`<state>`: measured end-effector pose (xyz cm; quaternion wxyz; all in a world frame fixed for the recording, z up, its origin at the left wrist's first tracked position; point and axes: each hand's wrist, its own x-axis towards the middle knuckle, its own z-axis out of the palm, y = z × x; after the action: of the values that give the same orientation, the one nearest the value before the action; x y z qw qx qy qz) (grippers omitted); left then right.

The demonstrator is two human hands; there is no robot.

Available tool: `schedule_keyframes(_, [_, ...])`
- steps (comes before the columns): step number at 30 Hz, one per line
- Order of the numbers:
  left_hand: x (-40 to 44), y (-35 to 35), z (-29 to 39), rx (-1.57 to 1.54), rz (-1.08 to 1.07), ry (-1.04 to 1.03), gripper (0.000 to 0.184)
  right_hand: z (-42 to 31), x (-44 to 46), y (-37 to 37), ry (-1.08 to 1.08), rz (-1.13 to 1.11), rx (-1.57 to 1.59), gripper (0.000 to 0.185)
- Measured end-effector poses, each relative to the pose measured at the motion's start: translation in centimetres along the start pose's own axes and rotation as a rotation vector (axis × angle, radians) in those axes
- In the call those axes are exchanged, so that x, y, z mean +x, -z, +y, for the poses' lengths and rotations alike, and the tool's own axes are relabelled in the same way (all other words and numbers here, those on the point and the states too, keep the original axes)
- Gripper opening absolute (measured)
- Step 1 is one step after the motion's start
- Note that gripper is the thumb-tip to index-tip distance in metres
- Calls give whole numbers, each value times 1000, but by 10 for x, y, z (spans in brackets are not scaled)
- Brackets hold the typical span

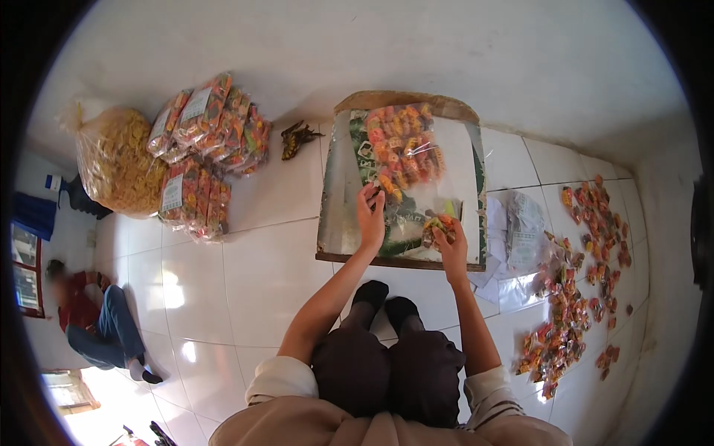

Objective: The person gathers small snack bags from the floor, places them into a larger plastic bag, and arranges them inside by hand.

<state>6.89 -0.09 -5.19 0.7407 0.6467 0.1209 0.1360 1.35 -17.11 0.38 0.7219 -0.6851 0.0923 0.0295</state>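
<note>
My left hand (371,215) is at the near left end of a clear plastic bag (440,135), with curled fingers that appear to pinch its edge. Inside the bag, small orange, yellow and red snack packets (405,145) lie in rows. To the right, my right hand (452,249) is closed on a few small snack packets (439,225) with green and orange colours. Both hands are over a low board (455,149) with a brown rim and a worn, partly green top. My fingertips are partly hidden by the packets.
Many loose snack packets (554,349) are spread over the tiles at right, beside flat clear bags (525,230). Filled packs (197,193) are piled at left next to a big sack of yellow snacks (119,160). A person (93,320) sits at far left.
</note>
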Motion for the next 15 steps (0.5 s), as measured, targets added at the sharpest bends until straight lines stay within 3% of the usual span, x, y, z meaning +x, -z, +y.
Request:
schedule_keyframes(5, [-8,-8,20,50,-52,-42,44,38,-1,-3,48,50,-292,44])
schedule_keyframes(8, [-8,-8,25,181,-77,-150,44,51,-10,-9,205,20,-401,50])
schedule_keyframes(11, [-7,-9,21,254,-36,-222,47,41,-13,-16,183,71,-539,57])
schedule_keyframes(12, [-5,-11,14,254,-39,-221,47,31,-7,-21,266,77,-578,55])
schedule_keyframes(15, [-1,-14,3,-9,-52,-75,51,25,6,-36,366,58,-574,48])
